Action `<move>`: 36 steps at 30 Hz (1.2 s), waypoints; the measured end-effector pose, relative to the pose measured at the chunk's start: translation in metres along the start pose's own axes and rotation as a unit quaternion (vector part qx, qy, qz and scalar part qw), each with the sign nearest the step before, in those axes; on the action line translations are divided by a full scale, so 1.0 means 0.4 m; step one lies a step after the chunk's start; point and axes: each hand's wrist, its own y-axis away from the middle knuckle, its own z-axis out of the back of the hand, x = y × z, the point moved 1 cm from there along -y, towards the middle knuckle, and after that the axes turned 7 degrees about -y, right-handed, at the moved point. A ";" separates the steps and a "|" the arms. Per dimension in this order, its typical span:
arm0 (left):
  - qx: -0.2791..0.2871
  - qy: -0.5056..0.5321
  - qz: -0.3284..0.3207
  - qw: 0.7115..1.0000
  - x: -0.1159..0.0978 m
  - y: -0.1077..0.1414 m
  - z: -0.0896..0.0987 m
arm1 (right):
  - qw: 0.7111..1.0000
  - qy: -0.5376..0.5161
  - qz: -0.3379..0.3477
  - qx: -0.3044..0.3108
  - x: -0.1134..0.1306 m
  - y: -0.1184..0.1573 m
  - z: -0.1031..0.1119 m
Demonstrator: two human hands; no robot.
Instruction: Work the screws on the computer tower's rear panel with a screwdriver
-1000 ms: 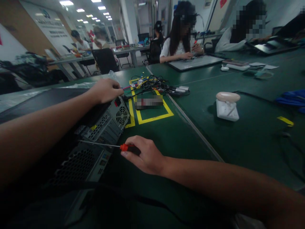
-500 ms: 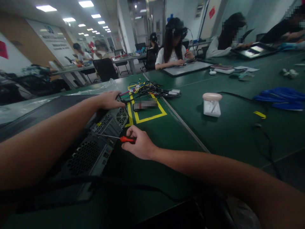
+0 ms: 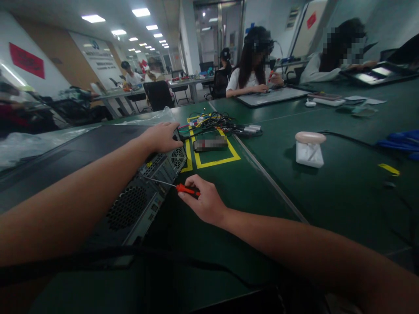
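A dark desktop computer case lies on its side at the left, its grey metal back panel with a vent grille facing me. My left hand grips the case's top edge at the far rear corner, thumb over the back side; some fingertips are hidden. In my right hand, a screwdriver with a red handle is pinched between thumb and fingers. Its thin shaft points left, the tip meeting the back panel near the vent. What the tip touches is too small to tell.
Beyond the case lie tangled cables and a dark boxy part within yellow tape. A white earbud case stands to the right. A black strap crosses the foreground. A co-worker sits across the table with a flat panel.
The view has swung left, so everything sits farther right in the picture. Both hands keep their places on the case and the screwdriver; the shaft still reaches the back panel.
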 end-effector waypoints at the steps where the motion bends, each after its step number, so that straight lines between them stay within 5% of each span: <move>1: -0.002 0.004 -0.001 1.000 -0.001 0.002 0.001 | 1.000 -0.002 -0.002 0.000 0.000 -0.001 0.001; 36: -0.004 0.039 -0.001 0.999 0.012 0.005 0.001 | 0.999 -0.010 -0.019 0.037 -0.006 0.008 -0.002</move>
